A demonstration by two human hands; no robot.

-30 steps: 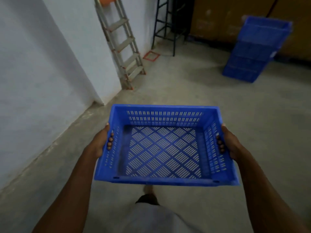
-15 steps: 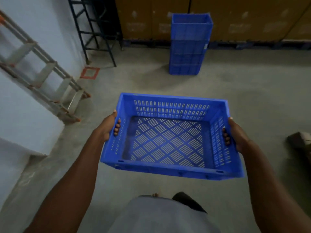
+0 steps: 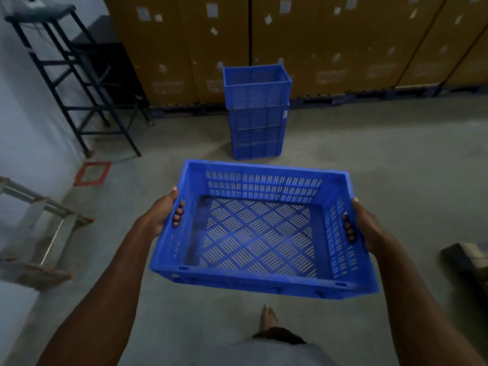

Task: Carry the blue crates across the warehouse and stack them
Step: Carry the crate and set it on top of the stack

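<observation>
Left hand (image 3: 161, 215) and right hand (image 3: 368, 224) clamped on the short end walls of a blue crate (image 3: 260, 231), fingertips (image 3: 178, 215) curled through the handle slots to the inside, thumbs over the rims; crate empty, carried level in front of the body above the concrete floor (image 3: 396, 159). Straight ahead, well apart: stack (image 3: 257, 112) of blue crates on the floor before a wall of cartons (image 3: 343, 40). Left side: black rack (image 3: 76, 83), red floor marking (image 3: 92, 173), ladder (image 3: 34, 233) against the wall; bare foot (image 3: 268, 317) below the crate.
</observation>
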